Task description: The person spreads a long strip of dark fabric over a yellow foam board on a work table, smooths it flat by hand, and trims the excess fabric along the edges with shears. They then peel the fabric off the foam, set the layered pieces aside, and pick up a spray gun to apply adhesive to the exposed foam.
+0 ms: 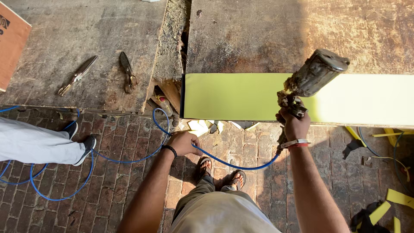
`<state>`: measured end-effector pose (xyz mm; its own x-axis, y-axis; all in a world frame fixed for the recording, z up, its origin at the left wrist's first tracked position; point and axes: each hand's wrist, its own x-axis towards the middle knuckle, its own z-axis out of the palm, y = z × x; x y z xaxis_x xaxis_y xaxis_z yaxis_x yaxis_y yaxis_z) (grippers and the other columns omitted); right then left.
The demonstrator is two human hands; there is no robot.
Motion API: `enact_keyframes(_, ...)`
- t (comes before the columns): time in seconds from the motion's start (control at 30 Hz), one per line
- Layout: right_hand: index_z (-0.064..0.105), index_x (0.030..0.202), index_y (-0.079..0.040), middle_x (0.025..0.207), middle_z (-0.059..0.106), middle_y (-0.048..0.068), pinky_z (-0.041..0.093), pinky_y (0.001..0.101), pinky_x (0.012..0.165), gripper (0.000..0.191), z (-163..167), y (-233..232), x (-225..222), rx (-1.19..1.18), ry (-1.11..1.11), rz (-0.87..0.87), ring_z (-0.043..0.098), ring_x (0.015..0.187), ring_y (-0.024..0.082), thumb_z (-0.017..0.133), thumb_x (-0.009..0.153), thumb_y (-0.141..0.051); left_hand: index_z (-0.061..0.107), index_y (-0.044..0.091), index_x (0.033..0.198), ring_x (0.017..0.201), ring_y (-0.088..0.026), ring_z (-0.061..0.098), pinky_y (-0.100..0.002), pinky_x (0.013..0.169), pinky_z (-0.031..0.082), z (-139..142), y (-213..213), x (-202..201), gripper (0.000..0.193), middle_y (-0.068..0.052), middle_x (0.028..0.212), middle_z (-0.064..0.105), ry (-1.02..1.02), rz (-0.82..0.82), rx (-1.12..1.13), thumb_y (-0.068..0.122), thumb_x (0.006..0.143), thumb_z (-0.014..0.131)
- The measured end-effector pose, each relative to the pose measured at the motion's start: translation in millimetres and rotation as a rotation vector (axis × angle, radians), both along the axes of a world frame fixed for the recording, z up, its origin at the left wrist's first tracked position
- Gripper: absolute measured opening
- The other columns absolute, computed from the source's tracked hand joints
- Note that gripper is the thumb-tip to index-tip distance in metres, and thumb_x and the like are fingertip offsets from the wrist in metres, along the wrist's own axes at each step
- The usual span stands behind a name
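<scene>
Right hand (294, 125) grips spray gun (311, 80); left hand (184, 142) grips hose (129, 159).

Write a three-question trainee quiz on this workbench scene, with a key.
1. True or false: the right hand holds the spray gun over the yellow sheet.
2. What does the left hand grip? A) the pliers B) the blue hose C) the cardboard box
3. Fill in: two metal tools, the pliers and the snips, lie on the ____ side of the workbench.

Key
1. True. The crusted gun is raised above the sheet's right part.
2. B. The fingers close around the blue hose, which runs on to the gun.
3. Left. Both lie apart from the hands, near the cardboard box.
</scene>
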<state>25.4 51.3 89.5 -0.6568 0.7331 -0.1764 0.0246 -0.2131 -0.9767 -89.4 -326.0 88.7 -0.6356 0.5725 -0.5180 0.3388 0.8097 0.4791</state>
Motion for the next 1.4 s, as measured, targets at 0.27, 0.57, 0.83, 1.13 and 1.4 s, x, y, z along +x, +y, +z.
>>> enact_keyframes(0.27,0.069,0.104,0.003,0.081,0.069,0.010,0.058,0.0315,0.056,0.014,11.8,-23.9,-46.5,0.050,-0.122,-0.049,0.068,0.060,0.018,0.074,0.093,-0.004,0.083,0.014,0.086,0.080,-0.019,0.075,-0.038,0.075,0.058,-27.3,-74.4,-47.7,0.048,-0.004,0.084,0.079,-0.111,0.157,-0.038,0.054,0.061,0.094)
enact_keyframes(0.57,0.067,0.108,0.001,0.080,0.069,0.011,0.062,0.0354,0.058,0.018,25.1,-82.0,-90.2,0.013,-0.057,0.164,0.069,0.064,0.019,0.073,0.092,-0.004,0.081,0.016,0.083,0.079,-0.017,0.074,-0.035,0.073,0.057,-36.9,-108.5,-72.9,0.045,0.000,0.082,0.078,-0.032,0.181,0.079,0.049,0.056,0.096)
enact_keyframes(0.83,0.065,0.114,0.003,0.084,0.069,0.010,0.061,0.0338,0.060,0.024,26.7,-134.1,-108.1,0.018,-0.048,0.316,0.069,0.065,0.019,0.074,0.093,-0.005,0.081,0.019,0.081,0.078,-0.015,0.074,-0.033,0.075,0.058,-25.6,-139.6,-81.1,0.040,0.002,0.082,0.079,0.007,0.182,0.047,0.045,0.056,0.097)
enact_keyframes(1.13,0.061,0.134,0.005,0.085,0.070,0.012,0.061,0.0326,0.059,0.047,17.0,-174.5,-15.6,-0.070,-0.292,0.391,0.071,0.067,0.019,0.074,0.090,-0.006,0.080,0.017,0.077,0.075,-0.014,0.075,-0.032,0.075,0.060,-35.8,-106.2,-59.9,0.036,0.004,0.078,0.078,-0.102,0.041,0.136,0.036,0.053,0.098)
enact_keyframes(1.4,0.063,0.140,-0.004,0.086,0.072,0.008,0.054,0.0299,0.057,0.048,46.7,-113.4,47.2,0.309,-0.459,0.071,0.068,0.066,0.015,0.073,0.093,-0.005,0.081,0.019,0.078,0.075,-0.016,0.074,-0.034,0.073,0.058,-38.1,-33.5,-24.8,0.038,0.002,0.078,0.077,-0.078,-0.071,0.090,0.044,0.056,0.098)
